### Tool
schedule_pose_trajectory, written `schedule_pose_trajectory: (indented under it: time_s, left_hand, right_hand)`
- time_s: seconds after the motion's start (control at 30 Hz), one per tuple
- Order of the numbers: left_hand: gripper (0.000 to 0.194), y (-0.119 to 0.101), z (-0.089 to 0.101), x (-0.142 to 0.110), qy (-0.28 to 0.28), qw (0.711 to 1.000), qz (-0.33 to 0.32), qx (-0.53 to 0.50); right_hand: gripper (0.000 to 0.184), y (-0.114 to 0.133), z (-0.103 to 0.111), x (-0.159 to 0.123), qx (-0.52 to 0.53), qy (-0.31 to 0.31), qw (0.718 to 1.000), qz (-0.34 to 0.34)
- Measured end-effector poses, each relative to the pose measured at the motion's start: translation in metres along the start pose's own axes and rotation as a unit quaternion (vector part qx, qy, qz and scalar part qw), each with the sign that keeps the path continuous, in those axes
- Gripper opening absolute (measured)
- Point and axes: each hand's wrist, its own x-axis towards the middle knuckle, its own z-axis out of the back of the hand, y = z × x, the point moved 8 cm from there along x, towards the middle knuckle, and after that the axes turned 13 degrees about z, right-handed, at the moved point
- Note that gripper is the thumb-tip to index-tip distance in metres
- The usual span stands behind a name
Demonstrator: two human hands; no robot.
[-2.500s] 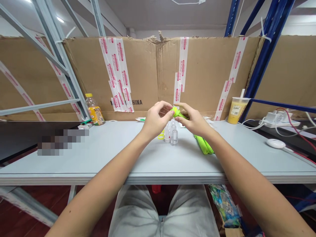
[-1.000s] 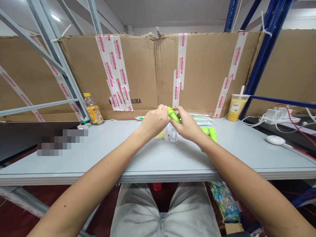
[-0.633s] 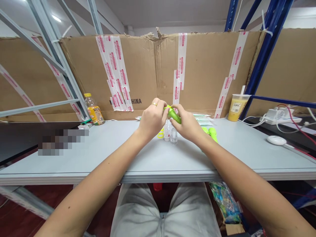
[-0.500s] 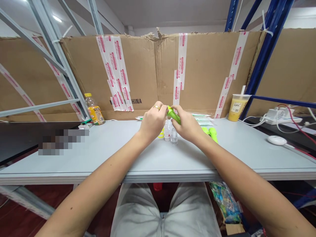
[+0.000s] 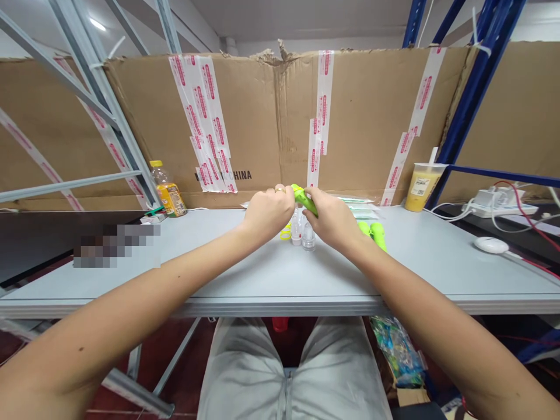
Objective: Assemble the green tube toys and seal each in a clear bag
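Lime-green and smooth, a tube-like piece [image 5: 307,202] is held between the person's two hands above the table [image 5: 262,286], toward the middle of the table's back edge. It tilts, its upper end toward the left. The left hand [image 5: 270,212] is closed over that upper end, with fingers curled in and a ring on one of them. The right hand [image 5: 335,220] pinches the lower end between thumb and fingers, its grip narrow around the piece.

Just below the hands, two small clear bottles [image 5: 308,238] stand upright side by side, with a yellow loop-shaped item [image 5: 286,233] just left of them. More lime-green pieces [image 5: 377,234] lie beside the right forearm, which partly hides them. Flat packets [image 5: 361,210] lie along the back edge, in front of a taped cardboard panel [image 5: 262,116]. A yellow-capped juice bottle [image 5: 170,197] stands near the back left corner, and a lidded cup with a straw [image 5: 422,188] near the back right one.
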Motion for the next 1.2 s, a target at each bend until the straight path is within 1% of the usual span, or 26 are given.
schedule_pose_trajectory:
  time_s: [0.1, 0.2, 0.27, 0.37, 0.43, 0.5, 0.57, 0.63, 0.67, 0.73, 0.8, 0.83, 0.9, 0.97, 1.03, 1.1, 1.13, 1.2]
  left_hand:
    - [0.032, -0.002, 0.007, 0.002, -0.006, 1.000, -0.017, 0.003]
    - [0.032, -0.004, 0.009, 0.008, -0.024, 0.997, -0.071, -0.012]
    - [0.032, -0.003, 0.011, 0.011, -0.056, 0.991, -0.119, -0.030]
    - [0.036, 0.001, 0.014, 0.013, -0.112, 0.978, -0.170, -0.035]
    - [0.039, 0.003, 0.014, 0.012, -0.132, 0.970, -0.199, -0.035]
    - [0.038, 0.003, 0.015, 0.010, -0.141, 0.966, -0.214, -0.044]
    - [0.035, 0.005, 0.017, 0.008, -0.145, 0.965, -0.211, -0.064]
    - [0.033, 0.010, 0.022, 0.008, -0.147, 0.965, -0.191, -0.103]
    - [0.031, 0.013, 0.025, 0.008, -0.151, 0.964, -0.172, -0.132]
    - [0.024, 0.025, 0.033, 0.011, -0.164, 0.956, -0.115, -0.213]
    - [0.017, 0.038, 0.037, 0.016, -0.173, 0.932, -0.041, -0.316]
    - [0.015, 0.044, 0.036, 0.019, -0.168, 0.912, -0.007, -0.373]
    - [0.017, 0.047, 0.028, 0.025, -0.131, 0.864, 0.038, -0.485]
    - [0.021, 0.041, 0.013, 0.030, -0.074, 0.812, 0.056, -0.576]
    - [0.024, 0.033, -0.001, 0.031, -0.032, 0.773, 0.073, -0.630]
    - [0.025, 0.029, -0.012, 0.028, -0.024, 0.753, 0.093, -0.651]
    - [0.025, 0.026, -0.017, 0.025, -0.015, 0.745, 0.093, -0.660]
    - [0.027, 0.022, -0.025, 0.021, 0.010, 0.717, 0.092, -0.690]
  right_hand:
    - [0.026, 0.002, 0.005, -0.001, -0.029, 0.002, 1.000, 0.006]
    - [0.028, 0.003, 0.008, -0.002, -0.042, 0.003, 0.999, 0.012]
    - [0.029, 0.004, 0.010, -0.003, -0.048, 0.002, 0.999, 0.016]
    - [0.030, 0.006, 0.011, -0.003, -0.053, 0.003, 0.998, 0.018]
    - [0.029, 0.008, 0.011, -0.002, -0.050, 0.006, 0.999, 0.019]
    - [0.029, 0.009, 0.011, -0.002, -0.044, 0.007, 0.999, 0.020]
    - [0.029, 0.006, 0.010, -0.002, -0.040, 0.010, 0.999, 0.013]
    - [0.032, 0.002, 0.010, -0.002, -0.032, 0.008, 0.999, 0.001]
    - [0.035, 0.000, 0.010, -0.002, -0.024, 0.002, 1.000, -0.003]
    - [0.041, -0.003, 0.011, -0.002, 0.007, -0.018, 1.000, -0.001]
    - [0.047, -0.005, 0.012, -0.001, 0.057, -0.038, 0.998, 0.005]
    - [0.049, -0.006, 0.012, -0.001, 0.085, -0.045, 0.995, 0.007]
    - [0.051, -0.009, 0.012, -0.001, 0.132, -0.057, 0.990, 0.008]
    - [0.052, -0.011, 0.011, 0.000, 0.158, -0.065, 0.985, 0.010]
    - [0.052, -0.013, 0.009, 0.000, 0.172, -0.066, 0.983, 0.015]
    - [0.050, -0.014, 0.006, 0.000, 0.183, -0.063, 0.981, 0.020]
    - [0.050, -0.015, 0.004, 0.000, 0.186, -0.060, 0.981, 0.021]
    - [0.048, -0.016, 0.001, -0.001, 0.184, -0.054, 0.981, 0.017]
